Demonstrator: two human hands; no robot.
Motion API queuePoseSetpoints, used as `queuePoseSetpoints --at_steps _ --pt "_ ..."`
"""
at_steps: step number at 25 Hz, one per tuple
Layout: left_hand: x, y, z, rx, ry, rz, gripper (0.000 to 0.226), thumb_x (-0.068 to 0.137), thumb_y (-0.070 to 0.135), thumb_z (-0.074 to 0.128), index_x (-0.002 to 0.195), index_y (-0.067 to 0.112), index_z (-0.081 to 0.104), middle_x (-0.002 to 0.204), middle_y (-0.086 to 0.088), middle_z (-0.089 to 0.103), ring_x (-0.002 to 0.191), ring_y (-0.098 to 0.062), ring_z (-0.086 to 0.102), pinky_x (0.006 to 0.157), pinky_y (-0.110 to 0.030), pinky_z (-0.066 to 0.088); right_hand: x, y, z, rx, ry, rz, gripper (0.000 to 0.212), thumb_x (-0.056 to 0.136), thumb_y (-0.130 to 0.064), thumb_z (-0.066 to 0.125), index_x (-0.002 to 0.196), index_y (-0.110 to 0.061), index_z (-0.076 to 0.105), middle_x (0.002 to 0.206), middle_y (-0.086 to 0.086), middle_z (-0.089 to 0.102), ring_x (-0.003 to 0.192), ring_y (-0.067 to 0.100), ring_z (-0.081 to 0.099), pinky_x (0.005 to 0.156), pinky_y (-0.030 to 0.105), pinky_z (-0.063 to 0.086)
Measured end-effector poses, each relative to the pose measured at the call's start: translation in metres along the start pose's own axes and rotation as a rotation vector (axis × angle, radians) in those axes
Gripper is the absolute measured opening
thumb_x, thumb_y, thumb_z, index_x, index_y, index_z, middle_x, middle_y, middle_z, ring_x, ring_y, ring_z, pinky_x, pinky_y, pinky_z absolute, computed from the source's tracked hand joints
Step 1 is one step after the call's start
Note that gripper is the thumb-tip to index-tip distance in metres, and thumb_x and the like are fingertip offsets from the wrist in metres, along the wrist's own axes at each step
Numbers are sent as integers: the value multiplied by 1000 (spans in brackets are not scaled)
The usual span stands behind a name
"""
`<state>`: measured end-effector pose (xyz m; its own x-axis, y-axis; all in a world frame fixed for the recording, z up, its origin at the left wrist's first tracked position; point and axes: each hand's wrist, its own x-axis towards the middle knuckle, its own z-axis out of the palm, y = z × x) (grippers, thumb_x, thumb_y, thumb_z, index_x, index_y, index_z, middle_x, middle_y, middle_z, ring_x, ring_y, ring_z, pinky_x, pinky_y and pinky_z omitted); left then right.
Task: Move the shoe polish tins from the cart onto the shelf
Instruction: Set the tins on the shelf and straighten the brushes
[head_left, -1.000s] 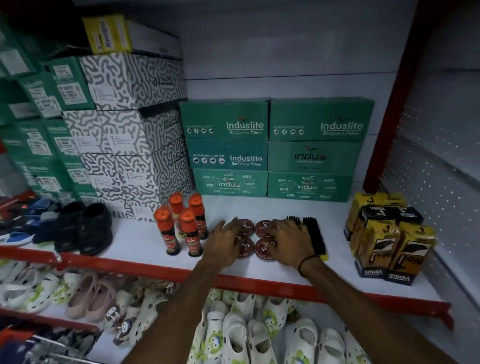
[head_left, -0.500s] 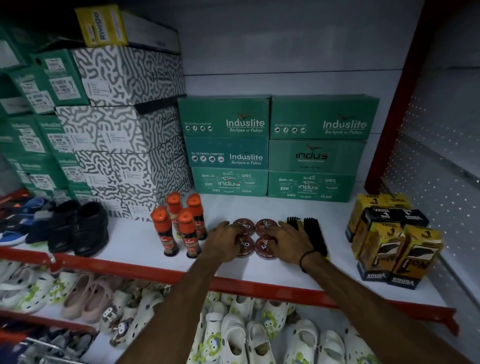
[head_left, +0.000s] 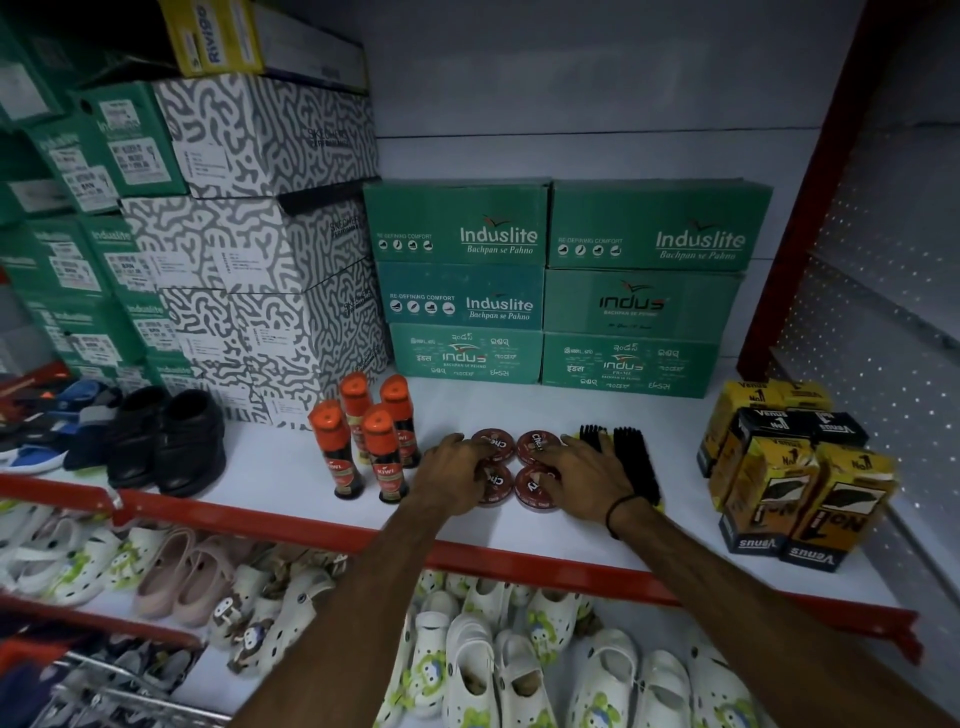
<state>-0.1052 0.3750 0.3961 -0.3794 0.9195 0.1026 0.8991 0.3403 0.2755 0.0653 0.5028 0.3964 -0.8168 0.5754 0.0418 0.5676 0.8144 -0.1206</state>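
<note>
hands: left (head_left: 456, 477) slid further over front-left tin (head_left: 496, 483) | right (head_left: 584, 480) covers more of front-right tin (head_left: 535, 487)

Glossy metal is shown by the brown tins (head_left: 537, 447) at centre frame; matt cardboard by the green boxes (head_left: 657, 228) above; smooth white laminate by the shelf (head_left: 270, 462).
</note>
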Motion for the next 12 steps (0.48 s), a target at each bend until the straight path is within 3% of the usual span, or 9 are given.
queuePoseSetpoints --at_steps 4,7,9,12 --pt "7 7 -4 -17 -10 -10 60 92 8 54 149 25 50 152 -10 55 150 -37 36 119 -59 35 2 8 -19 130 82 48 56 99 -43 54 153 -36 40 164 -7 35 155 23 24 126 62 9" --pt "15 30 -2 -87 70 53 56 92 19 55 148 23 50 156 -1 52 152 -34 33 122 -55 31 0 31 -44 244 234 115 57 98 -37 59 152 -32 43 163 -1 38 152 24 32 125 53 24" --pt "19 56 6 -101 26 118 62 88 32 59 149 24 49 150 -3 58 150 -34 36 122 -54 29 -10 53 -50 305 198 160 63 94 -34 66 153 -29 43 162 3 39 149 25 37 123 45 32" --pt "21 89 22 -25 -45 187 80 75 58 61 149 30 45 135 -8 65 140 -32 46 120 -54 28 -34 76 -47 348 11 227 82 83 -34 80 154 -24 40 160 9 41 147 28 40 121 44 36"
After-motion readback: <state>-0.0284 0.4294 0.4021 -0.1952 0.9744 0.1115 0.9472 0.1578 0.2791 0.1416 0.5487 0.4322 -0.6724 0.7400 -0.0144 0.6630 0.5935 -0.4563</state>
